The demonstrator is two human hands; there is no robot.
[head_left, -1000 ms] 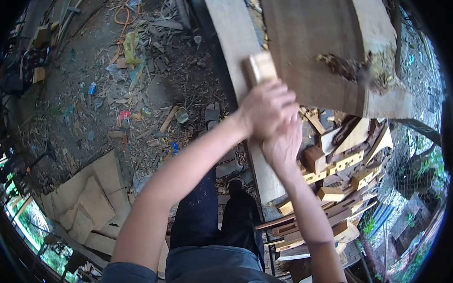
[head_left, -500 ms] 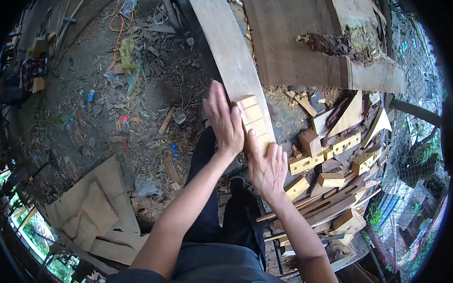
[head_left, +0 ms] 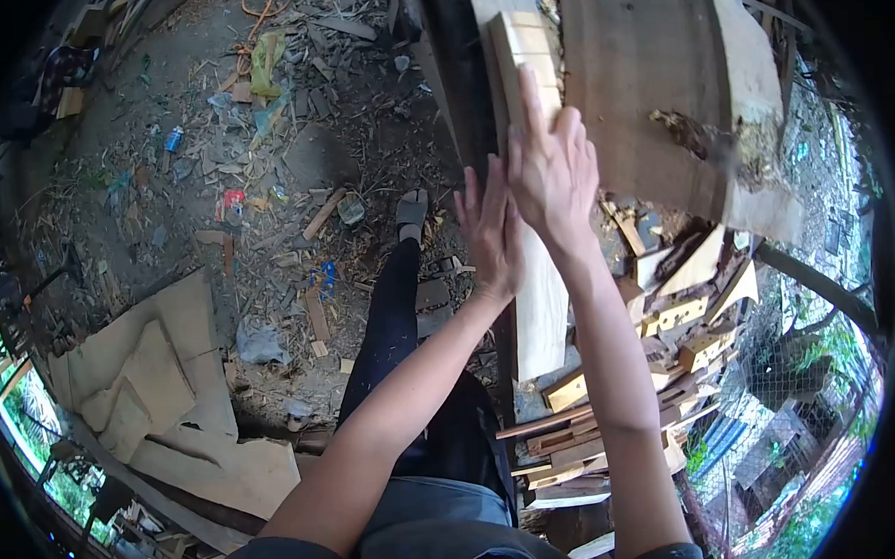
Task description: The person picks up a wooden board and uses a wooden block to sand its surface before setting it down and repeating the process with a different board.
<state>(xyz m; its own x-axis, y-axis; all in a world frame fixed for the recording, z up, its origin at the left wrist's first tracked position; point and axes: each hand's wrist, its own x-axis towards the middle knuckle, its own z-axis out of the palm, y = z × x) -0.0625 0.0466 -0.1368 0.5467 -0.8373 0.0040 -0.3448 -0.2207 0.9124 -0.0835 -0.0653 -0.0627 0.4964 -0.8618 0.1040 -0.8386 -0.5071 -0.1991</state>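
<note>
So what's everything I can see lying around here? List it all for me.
wooden block: one, pale yellow, on the plank under the right hand's fingertips
long plank: one, pale, running from top centre down the middle
wide slab: one, brown, with a rotted patch, top right
offcut blocks: many, yellow-tan, heaped at right
cardboard sheets: several, tan, on the ground at left
litter and wood chips: scattered, mixed colours, on the dirt
orange hose: one, top left
left hand: one, open, against the plank's left edge
right hand: one, flat, fingers spread on the block
</note>
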